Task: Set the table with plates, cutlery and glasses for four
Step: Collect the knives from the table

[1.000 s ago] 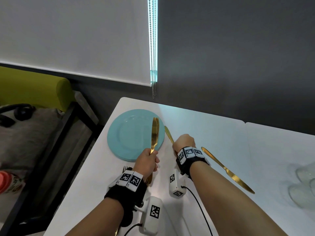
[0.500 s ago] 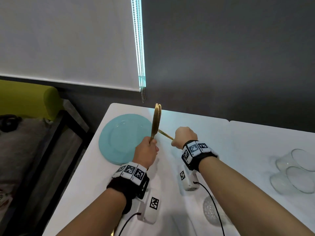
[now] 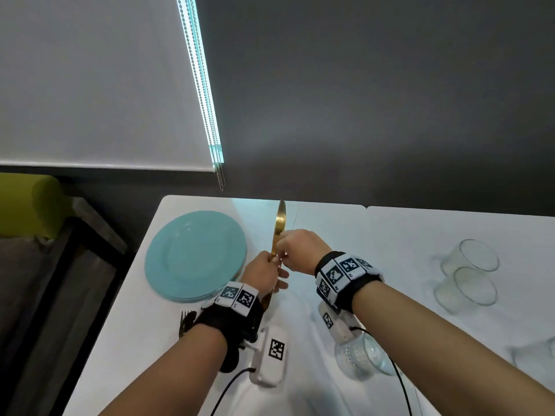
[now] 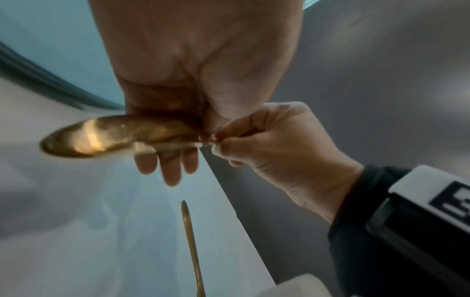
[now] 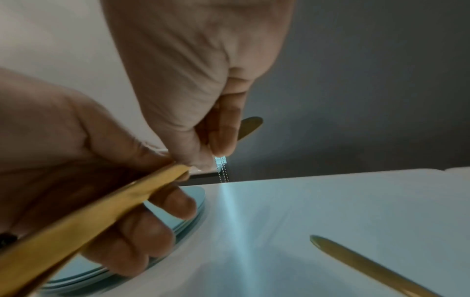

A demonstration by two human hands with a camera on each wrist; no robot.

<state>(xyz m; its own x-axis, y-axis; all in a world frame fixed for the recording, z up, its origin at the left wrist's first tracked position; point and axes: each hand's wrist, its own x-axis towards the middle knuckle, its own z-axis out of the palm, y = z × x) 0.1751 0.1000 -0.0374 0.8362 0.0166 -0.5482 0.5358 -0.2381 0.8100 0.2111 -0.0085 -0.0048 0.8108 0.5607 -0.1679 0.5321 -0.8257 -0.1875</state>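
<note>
My left hand (image 3: 270, 267) grips a bundle of gold knives (image 3: 280, 223) by the handles, blades pointing up, just right of a stack of teal plates (image 3: 195, 256). My right hand (image 3: 283, 255) pinches one gold knife (image 5: 250, 124) where it meets the bundle, right against the left hand's thumb. The handles (image 4: 114, 136) cross the left palm in the left wrist view. Another gold knife (image 5: 368, 263) lies flat on the white table (image 3: 375, 235); the head view hides it.
Two clear glasses (image 3: 477, 258) stand at the right of the table, one more (image 3: 360, 358) under my right forearm and another (image 3: 534, 355) at the right edge. Dark forks (image 3: 186, 321) lie near the table's left edge. A dark wall borders the far edge.
My right hand has brought its knife from slanting low up against the upright bundle in my left hand. The two hands now touch. The head view has shifted.
</note>
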